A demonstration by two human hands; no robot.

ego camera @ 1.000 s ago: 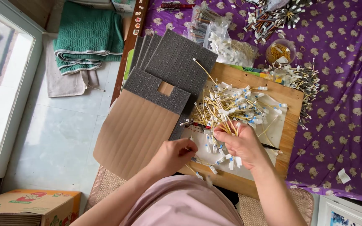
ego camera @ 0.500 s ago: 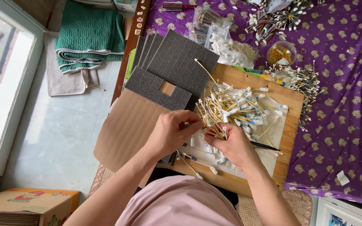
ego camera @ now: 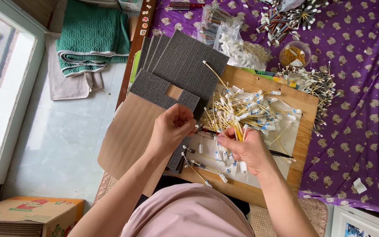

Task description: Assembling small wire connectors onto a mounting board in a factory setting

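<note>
Cardboard (ego camera: 130, 136) lies left of the board (ego camera: 303, 131), under grey foam pads (ego camera: 185, 66). Left hand (ego camera: 172, 129) hovers at the board's left edge, fingers curled together, pinching something too small to tell. Right hand (ego camera: 246, 149), over the board, pinches yellow wires (ego camera: 242, 109) heaped on its middle.

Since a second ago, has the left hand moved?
Yes. The left hand has moved up and right, off the brown cardboard sheet toward the bundle of yellow wires on the wooden board.
</note>
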